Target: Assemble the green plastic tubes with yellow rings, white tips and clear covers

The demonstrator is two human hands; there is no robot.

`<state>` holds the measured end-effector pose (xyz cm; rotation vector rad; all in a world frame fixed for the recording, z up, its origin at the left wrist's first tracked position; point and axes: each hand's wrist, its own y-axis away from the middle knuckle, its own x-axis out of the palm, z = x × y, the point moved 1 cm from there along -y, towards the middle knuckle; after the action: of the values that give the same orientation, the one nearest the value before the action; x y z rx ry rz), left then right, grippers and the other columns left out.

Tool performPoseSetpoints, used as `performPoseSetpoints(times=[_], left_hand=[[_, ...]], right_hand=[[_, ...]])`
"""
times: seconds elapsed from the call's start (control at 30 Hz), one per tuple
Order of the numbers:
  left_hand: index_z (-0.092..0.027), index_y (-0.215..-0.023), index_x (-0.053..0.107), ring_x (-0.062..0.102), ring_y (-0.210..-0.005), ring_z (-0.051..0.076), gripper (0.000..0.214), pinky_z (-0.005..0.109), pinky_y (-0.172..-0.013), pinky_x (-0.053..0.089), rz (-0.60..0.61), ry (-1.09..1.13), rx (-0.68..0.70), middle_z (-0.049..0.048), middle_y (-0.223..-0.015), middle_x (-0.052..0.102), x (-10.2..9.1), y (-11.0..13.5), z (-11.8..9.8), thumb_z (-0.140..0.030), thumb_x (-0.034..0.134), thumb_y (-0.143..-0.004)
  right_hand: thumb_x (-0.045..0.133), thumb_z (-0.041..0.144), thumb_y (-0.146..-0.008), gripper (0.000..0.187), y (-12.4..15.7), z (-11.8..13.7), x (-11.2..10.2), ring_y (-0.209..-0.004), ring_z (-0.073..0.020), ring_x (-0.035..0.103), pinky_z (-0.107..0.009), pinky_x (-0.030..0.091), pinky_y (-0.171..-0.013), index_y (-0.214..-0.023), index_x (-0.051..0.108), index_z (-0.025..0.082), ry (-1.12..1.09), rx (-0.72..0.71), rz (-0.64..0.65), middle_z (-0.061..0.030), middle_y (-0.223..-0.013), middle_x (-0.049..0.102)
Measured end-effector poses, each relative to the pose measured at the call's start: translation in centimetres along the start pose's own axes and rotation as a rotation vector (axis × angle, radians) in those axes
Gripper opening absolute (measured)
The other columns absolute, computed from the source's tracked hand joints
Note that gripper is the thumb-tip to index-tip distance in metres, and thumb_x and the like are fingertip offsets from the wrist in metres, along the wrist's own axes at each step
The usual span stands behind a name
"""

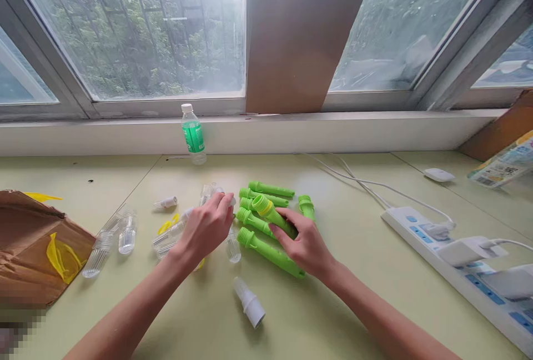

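Note:
My right hand (307, 242) is closed around a green plastic tube (272, 214) with a threaded mouth and a yellow ring at its neck. The mouth points up and to the left. Under and beside it lie several more green tubes (270, 253). My left hand (208, 221) pinches a small whitish plastic piece (232, 201), mostly hidden by the fingers. Around that hand are clear ribbed plastic tubes (169, 238), partly covered by the wrist, and yellow rings (169, 223). A white plastic connector (250, 301) lies on the table in front, between my forearms.
At left stand a brown cardboard box (37, 249) with yellow pieces and more clear tubes (127, 231). A small whitish connector (165, 203) lies nearby. A water bottle (194, 135) stands at the sill. A power strip (453, 265) with plugs and cables (366, 182) runs along the right.

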<state>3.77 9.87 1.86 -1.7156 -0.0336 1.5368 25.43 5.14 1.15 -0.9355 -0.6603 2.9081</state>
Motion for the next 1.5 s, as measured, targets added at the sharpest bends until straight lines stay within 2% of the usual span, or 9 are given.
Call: performPoseSetpoints(times=[0.1, 0.23, 0.37, 0.5, 0.77, 1.07, 1.3, 1.5], left_hand=[[-0.016, -0.113, 0.055, 0.062, -0.06, 0.015, 0.026, 0.024, -0.044, 0.04, -0.074, -0.02, 0.056, 0.0057, -0.087, 0.067, 0.6, 0.3, -0.4, -0.022, 0.042, -0.092], [-0.013, -0.114, 0.055, 0.061, -0.058, 0.014, 0.026, 0.024, -0.045, 0.039, -0.158, -0.03, 0.109, 0.0044, -0.079, 0.066, 1.2, 0.7, -0.5, -0.022, 0.045, -0.091], [-0.012, -0.112, 0.055, 0.059, -0.055, 0.013, 0.025, 0.024, -0.045, 0.038, -0.203, -0.025, 0.125, 0.0028, -0.074, 0.065, 1.2, 0.9, -0.6, -0.022, 0.049, -0.09], [-0.013, -0.11, 0.055, 0.057, -0.052, 0.013, 0.023, 0.023, -0.045, 0.037, -0.227, 0.003, 0.121, 0.0016, -0.07, 0.064, 1.2, 0.8, -0.6, -0.022, 0.05, -0.089], [-0.016, -0.109, 0.05, 0.058, -0.053, 0.012, 0.026, 0.022, -0.042, 0.037, -0.233, 0.066, 0.027, 0.0038, -0.086, 0.067, 1.6, 1.0, -0.7, -0.028, 0.056, -0.087], [-0.018, -0.099, 0.052, 0.06, -0.055, 0.009, 0.015, 0.02, -0.047, 0.043, -0.229, 0.205, -0.015, 0.0033, -0.092, 0.067, 1.9, 1.1, -0.5, -0.026, 0.057, -0.087], [-0.02, -0.095, 0.057, 0.068, -0.08, 0.016, 0.014, 0.024, -0.064, 0.049, -0.299, 0.203, 0.005, 0.0009, -0.092, 0.072, 1.4, 0.8, -0.6, -0.023, 0.063, -0.083], [-0.02, -0.096, 0.058, 0.069, -0.084, 0.015, 0.012, 0.022, -0.063, 0.05, -0.3, 0.244, -0.008, 0.0017, -0.096, 0.071, 1.4, 0.8, -0.5, -0.021, 0.061, -0.084]], right_hand=[[0.052, 0.034, -0.09, 0.026, -0.1, -0.6, -0.1, -0.075, -0.0218, 0.06, -0.034, 0.048, -0.067, -0.107, 0.061, 0.017, -0.012, 0.021, -0.062, -0.007, -0.088, 0.067], [0.046, 0.04, -0.093, 0.03, 0.1, -1.4, 0.0, -0.059, -0.0169, 0.055, -0.029, 0.044, -0.053, -0.111, 0.057, 0.019, -0.121, 0.085, -0.07, -0.0031, -0.076, 0.061], [0.039, 0.042, -0.096, 0.034, 0.3, -1.9, 0.3, -0.05, -0.0135, 0.048, -0.028, 0.04, -0.047, -0.119, 0.052, 0.019, -0.183, 0.093, -0.071, -0.0005, -0.069, 0.057], [0.037, 0.042, -0.097, 0.037, 0.3, -2.1, 0.5, -0.05, -0.013, 0.048, -0.027, 0.04, -0.046, -0.122, 0.05, 0.019, -0.207, 0.108, -0.068, -0.0007, -0.071, 0.056], [0.038, 0.043, -0.096, 0.037, 0.4, -2.0, 0.5, -0.049, -0.0122, 0.048, -0.026, 0.041, -0.045, -0.122, 0.051, 0.019, -0.189, 0.109, -0.057, 0.0, -0.07, 0.055], [0.037, 0.043, -0.097, 0.038, 0.4, -1.7, 0.5, -0.049, -0.0121, 0.047, -0.026, 0.04, -0.046, -0.123, 0.049, 0.019, -0.178, 0.109, -0.033, 0.0003, -0.068, 0.055], [0.037, 0.044, -0.096, 0.038, 0.5, -1.7, 0.5, -0.048, -0.012, 0.048, -0.025, 0.041, -0.047, -0.124, 0.049, 0.021, -0.16, 0.126, -0.029, 0.0003, -0.069, 0.056], [0.037, 0.044, -0.096, 0.038, 0.4, -1.6, 0.4, -0.048, -0.0124, 0.048, -0.025, 0.041, -0.047, -0.124, 0.049, 0.021, -0.161, 0.128, -0.028, 0.0004, -0.069, 0.056]])
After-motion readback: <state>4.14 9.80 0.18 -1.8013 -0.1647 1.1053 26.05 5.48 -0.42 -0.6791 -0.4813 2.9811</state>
